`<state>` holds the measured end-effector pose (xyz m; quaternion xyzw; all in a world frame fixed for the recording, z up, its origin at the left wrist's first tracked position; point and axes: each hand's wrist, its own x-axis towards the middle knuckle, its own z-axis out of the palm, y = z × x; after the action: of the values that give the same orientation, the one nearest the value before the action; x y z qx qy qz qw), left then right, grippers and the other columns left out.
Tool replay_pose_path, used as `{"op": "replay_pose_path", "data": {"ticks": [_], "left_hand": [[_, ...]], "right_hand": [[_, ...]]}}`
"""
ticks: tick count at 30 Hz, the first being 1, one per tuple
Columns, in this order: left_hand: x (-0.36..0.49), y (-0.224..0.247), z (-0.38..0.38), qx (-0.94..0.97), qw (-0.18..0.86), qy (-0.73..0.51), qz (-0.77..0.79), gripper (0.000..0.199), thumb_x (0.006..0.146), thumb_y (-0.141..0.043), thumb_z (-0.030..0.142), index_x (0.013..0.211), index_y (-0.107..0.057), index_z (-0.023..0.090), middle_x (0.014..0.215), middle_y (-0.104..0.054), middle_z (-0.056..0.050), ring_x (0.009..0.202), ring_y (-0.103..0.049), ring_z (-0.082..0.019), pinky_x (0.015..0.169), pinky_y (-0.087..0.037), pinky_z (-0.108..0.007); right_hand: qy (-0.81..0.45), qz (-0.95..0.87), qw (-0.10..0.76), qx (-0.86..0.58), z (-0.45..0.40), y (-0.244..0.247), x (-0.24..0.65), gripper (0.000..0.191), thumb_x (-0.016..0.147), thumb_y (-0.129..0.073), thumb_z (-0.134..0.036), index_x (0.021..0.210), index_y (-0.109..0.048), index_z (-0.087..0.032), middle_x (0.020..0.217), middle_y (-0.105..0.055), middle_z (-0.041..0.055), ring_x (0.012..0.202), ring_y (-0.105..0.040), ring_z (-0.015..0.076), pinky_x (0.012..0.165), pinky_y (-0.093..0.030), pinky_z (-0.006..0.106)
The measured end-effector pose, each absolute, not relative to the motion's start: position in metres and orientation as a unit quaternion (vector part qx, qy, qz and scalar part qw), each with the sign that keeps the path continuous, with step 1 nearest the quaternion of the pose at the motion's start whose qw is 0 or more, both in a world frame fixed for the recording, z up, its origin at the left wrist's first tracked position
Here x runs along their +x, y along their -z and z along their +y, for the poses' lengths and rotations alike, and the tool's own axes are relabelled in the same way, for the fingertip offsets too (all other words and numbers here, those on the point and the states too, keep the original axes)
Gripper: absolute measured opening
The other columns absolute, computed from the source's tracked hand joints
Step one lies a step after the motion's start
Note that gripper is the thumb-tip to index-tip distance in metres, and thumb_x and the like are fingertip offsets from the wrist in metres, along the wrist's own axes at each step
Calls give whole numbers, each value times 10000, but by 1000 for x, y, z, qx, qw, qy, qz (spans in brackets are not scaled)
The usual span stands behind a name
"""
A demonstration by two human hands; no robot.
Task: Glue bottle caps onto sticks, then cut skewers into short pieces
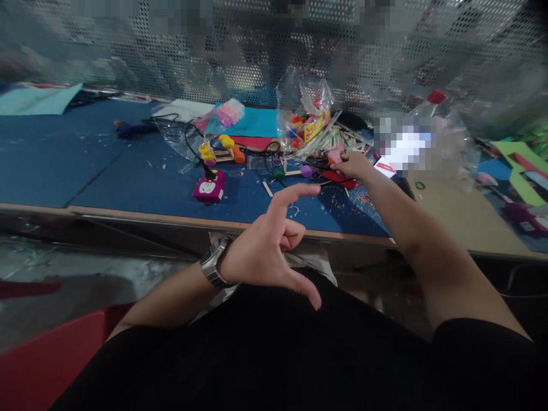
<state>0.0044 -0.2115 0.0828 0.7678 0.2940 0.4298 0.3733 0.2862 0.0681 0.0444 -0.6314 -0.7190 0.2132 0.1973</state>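
Observation:
My left hand [274,245], with a metal watch [214,262] on its wrist, is raised in front of the table's edge. Its index finger and thumb are spread wide in a C shape, with nothing between them. Over the table, my right hand [353,165] reaches forward and pinches a small pink piece [336,155]. Close to it lie a red item [340,178], a purple cap [306,170] and a pile of thin sticks [338,140]. A small assembly of sticks with yellow and orange caps [226,149] stands further left.
A purple box [209,187] with a black cable sits left of centre on the blue table [98,165]. A plastic bag [308,108] of colourful pieces lies behind. A lit phone [400,154] and a red-capped bottle [435,98] are at right; a red chair [64,354] is lower left.

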Motion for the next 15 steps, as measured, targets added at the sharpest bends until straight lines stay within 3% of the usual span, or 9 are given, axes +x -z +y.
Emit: {"op": "replay_pose_path", "data": {"ticks": [5, 9, 11, 15], "left_hand": [[10, -104, -222, 784, 396, -393, 273, 1566, 438, -1165, 526, 1730, -310, 299, 656, -357, 168, 501, -362, -97, 458, -254, -294], [13, -121, -234, 795, 447, -339, 230, 1944, 448, -1188, 378, 1801, 207, 315, 671, -315, 170, 550, -314, -122, 494, -199, -337], [15, -127, -238, 794, 467, -328, 209, 2004, 461, -1185, 315, 1750, 348, 339, 679, -295, 164, 575, -282, -132, 510, -175, -353], [15, -129, -237, 790, 482, -313, 215, 1983, 471, -1179, 308, 1764, 324, 350, 684, -306, 155, 584, -317, -147, 505, -253, -339]], "right_hand": [[-184, -703, 178, -663, 54, -56, 280, 384, 937, -788, -202, 637, -549, -214, 633, -625, 8, 698, -592, 172, 702, -405, 305], [-171, -699, 182, -670, 47, -57, 275, 306, 981, -723, -203, 701, -599, -201, 657, -626, 13, 735, -587, 168, 691, -369, 322], [-163, -697, 178, -675, 46, -56, 275, 279, 989, -713, -222, 727, -622, -193, 677, -631, 27, 760, -596, 180, 689, -364, 330], [-136, -706, 161, -676, 45, -53, 276, 291, 1011, -702, -285, 746, -645, -182, 759, -675, 76, 792, -598, 198, 704, -362, 344]]}}
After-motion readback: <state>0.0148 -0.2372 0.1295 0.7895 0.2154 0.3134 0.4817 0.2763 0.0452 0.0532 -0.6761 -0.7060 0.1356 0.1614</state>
